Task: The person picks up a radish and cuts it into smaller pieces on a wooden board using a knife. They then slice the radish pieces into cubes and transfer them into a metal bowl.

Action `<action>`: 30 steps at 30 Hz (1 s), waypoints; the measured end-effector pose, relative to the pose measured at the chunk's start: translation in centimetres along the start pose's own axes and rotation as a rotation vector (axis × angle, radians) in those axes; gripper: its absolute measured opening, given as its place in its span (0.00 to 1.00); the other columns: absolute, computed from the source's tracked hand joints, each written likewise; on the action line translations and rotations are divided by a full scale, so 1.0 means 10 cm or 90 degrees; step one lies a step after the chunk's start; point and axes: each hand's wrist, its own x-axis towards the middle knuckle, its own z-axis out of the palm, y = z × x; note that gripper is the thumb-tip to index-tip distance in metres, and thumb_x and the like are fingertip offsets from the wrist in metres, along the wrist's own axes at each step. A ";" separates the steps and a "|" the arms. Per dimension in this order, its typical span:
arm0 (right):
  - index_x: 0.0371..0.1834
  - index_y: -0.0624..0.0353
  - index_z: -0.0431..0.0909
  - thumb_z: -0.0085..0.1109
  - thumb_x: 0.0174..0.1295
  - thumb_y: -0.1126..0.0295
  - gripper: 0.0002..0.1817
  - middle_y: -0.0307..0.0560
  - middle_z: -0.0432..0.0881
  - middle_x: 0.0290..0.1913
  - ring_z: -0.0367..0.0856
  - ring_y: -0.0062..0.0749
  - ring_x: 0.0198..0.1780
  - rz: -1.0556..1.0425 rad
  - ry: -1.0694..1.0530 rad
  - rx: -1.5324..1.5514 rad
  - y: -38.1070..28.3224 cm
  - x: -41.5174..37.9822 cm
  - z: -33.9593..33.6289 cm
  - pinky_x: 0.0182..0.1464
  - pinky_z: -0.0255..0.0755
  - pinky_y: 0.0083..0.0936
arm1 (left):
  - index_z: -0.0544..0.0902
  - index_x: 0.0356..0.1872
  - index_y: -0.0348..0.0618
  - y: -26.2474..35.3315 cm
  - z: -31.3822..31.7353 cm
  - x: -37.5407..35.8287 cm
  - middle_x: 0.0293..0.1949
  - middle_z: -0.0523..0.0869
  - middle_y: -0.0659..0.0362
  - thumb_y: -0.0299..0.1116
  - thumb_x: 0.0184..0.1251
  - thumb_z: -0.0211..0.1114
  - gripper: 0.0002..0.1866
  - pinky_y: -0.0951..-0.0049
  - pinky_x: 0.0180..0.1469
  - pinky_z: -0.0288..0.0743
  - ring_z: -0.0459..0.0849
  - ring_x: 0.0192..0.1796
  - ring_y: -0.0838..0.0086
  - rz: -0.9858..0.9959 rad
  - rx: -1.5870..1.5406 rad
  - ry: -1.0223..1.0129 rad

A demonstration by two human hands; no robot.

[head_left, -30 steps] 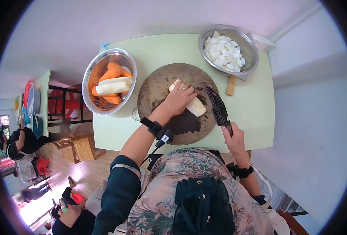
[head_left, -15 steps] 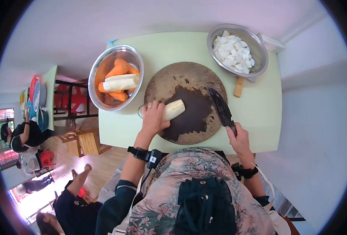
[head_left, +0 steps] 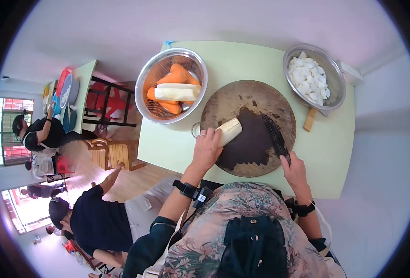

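Note:
My left hand (head_left: 208, 149) is closed around the near end of a peeled white radish (head_left: 231, 131), which lies on a round wooden chopping board (head_left: 226, 95). My right hand (head_left: 296, 173) grips the handle of a dark knife (head_left: 275, 136). Its ridged-looking blade slants over the right part of the board, apart from the radish. A large dark wet patch covers the middle of the board. Left of it, a metal colander (head_left: 142, 101) holds several carrots (head_left: 179, 73) and peeled white pieces (head_left: 175, 92).
At the back right, a steel bowl (head_left: 338, 88) holds white chunks (head_left: 308, 78); a wooden handle (head_left: 309, 119) sticks out below it. A white box (head_left: 352, 73) stands by the wall. A person in dark clothes (head_left: 98, 217) is close on my left, touching a wooden chair (head_left: 120, 155).
My view has shifted, so the table appears further right. The knife has moved left, further over the board. My left hand still holds the radish. More of the person on my left shows.

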 end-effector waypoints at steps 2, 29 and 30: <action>0.36 0.63 0.70 0.56 0.66 0.59 0.16 0.62 0.78 0.24 0.78 0.62 0.30 0.017 -0.012 0.009 -0.03 0.04 -0.02 0.31 0.68 0.48 | 0.73 0.48 0.40 0.03 -0.01 0.04 0.42 0.73 0.52 0.28 0.42 0.72 0.27 0.61 0.46 0.72 0.74 0.47 0.57 0.010 0.038 -0.005; 0.46 0.71 0.70 0.51 0.69 0.60 0.19 0.50 0.72 0.15 0.74 0.36 0.13 -0.033 -0.054 -0.035 0.03 0.16 -0.02 0.18 0.67 0.32 | 0.75 0.37 0.36 0.00 0.21 0.07 0.37 0.75 0.53 0.30 0.41 0.69 0.19 0.68 0.39 0.73 0.77 0.40 0.63 0.032 0.083 0.088; 0.45 0.70 0.70 0.51 0.69 0.60 0.19 0.51 0.73 0.15 0.74 0.37 0.14 -0.045 -0.050 -0.059 0.07 0.18 0.00 0.19 0.67 0.33 | 0.75 0.37 0.35 -0.01 0.18 0.07 0.37 0.75 0.52 0.30 0.41 0.70 0.19 0.68 0.39 0.73 0.78 0.39 0.63 0.043 0.067 0.061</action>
